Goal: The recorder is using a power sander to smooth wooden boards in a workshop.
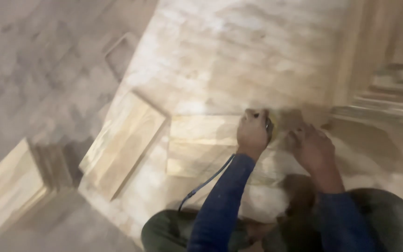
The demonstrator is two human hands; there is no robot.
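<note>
The view is blurred. My left hand [253, 130] is closed around a small dark and yellow object [270, 127], possibly a tape measure. A thin blue cord [206, 182] hangs from that hand down past my blue sleeve. My right hand [311, 147] rests just to the right of it, fingers bent down toward the large plywood sheet [239, 56]. I cannot make out whether it holds anything. Both hands sit at the right end of a pale rectangular wooden block [197, 144] lying on the sheet. My knees show at the bottom.
A flat wooden board [122, 144] lies tilted to the left of the block. Another wooden piece [10, 186] sits at the lower left on the grey floor [33, 70]. Moulded wooden frames [388, 93] stand at the right edge.
</note>
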